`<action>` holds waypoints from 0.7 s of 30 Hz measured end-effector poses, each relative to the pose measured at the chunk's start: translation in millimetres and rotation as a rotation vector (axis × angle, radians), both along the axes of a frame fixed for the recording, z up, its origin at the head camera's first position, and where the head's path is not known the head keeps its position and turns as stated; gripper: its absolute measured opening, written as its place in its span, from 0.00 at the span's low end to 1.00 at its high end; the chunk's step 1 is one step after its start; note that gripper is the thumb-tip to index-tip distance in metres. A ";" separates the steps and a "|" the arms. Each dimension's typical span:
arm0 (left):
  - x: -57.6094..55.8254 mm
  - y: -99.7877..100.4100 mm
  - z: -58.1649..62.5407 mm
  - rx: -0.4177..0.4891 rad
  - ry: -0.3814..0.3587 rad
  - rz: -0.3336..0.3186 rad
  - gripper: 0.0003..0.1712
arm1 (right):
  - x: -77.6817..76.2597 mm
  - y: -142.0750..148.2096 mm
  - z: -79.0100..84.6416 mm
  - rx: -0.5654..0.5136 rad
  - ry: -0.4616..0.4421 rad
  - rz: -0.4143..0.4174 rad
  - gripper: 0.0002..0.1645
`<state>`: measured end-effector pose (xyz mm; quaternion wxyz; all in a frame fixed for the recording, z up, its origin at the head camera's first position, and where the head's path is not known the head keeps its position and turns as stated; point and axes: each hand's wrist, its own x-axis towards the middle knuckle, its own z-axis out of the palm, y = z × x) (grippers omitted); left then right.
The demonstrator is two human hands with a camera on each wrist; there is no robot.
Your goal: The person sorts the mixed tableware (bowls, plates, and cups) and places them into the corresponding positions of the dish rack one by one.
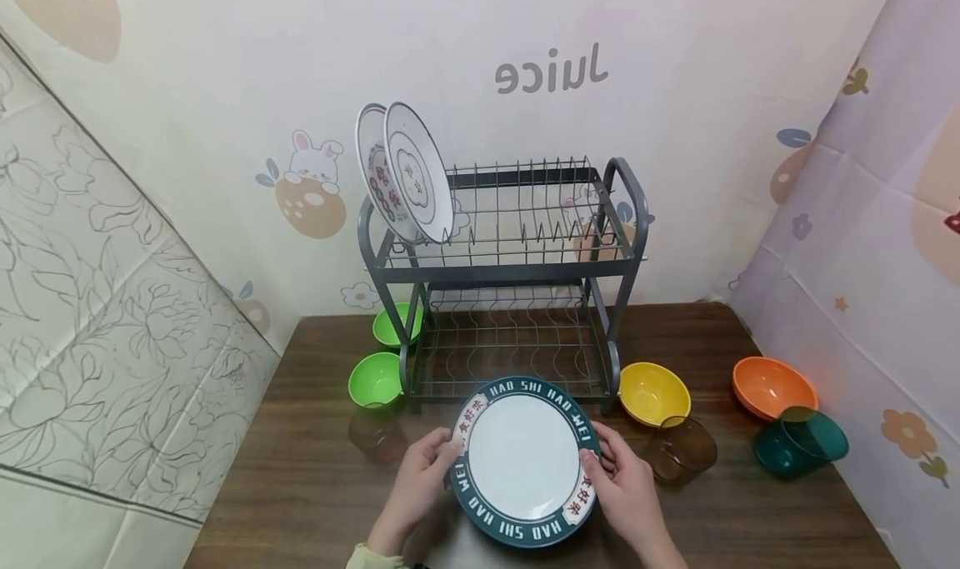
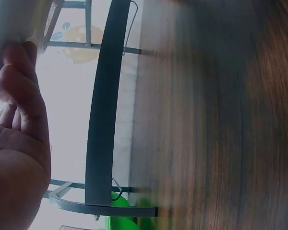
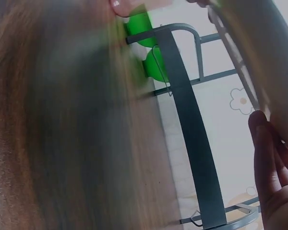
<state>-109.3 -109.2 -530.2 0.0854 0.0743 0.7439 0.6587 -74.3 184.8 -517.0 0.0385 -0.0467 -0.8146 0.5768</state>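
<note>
A round plate (image 1: 525,456) with a white centre and a dark green lettered rim is raised in front of the dish rack, its face toward the head camera. My left hand (image 1: 429,473) grips its left edge, thumb over the rim and fingers beneath. On the opposite edge my right hand (image 1: 622,481) holds it the same way. From the right wrist view, the pale underside of the plate (image 3: 261,52) shows above the fingers. Part of the underside of the plate (image 2: 17,24) also appears at the top left of the left wrist view.
A two-tier grey dish rack (image 1: 502,269) stands at the back, two white plates (image 1: 420,173) upright at its upper left. Green bowls (image 1: 377,379) and a brown glass (image 1: 377,434) are left; a yellow bowl (image 1: 654,394), brown glass (image 1: 682,451), orange bowl (image 1: 774,387) and teal glass (image 1: 801,442) are right.
</note>
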 end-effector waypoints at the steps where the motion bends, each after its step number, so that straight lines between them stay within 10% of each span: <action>1: 0.4 0.9 -1.0 -0.009 0.005 -0.002 0.14 | -0.5 0.6 0.5 -0.004 -0.011 -0.003 0.26; 12: 5.9 8.2 -3.8 -0.098 0.004 0.006 0.17 | -4.0 11.1 11.6 -0.009 -0.197 -0.005 0.31; 21: 15.8 13.3 36.4 -0.129 0.069 -0.029 0.15 | -9.1 19.2 24.9 0.006 -0.264 0.065 0.26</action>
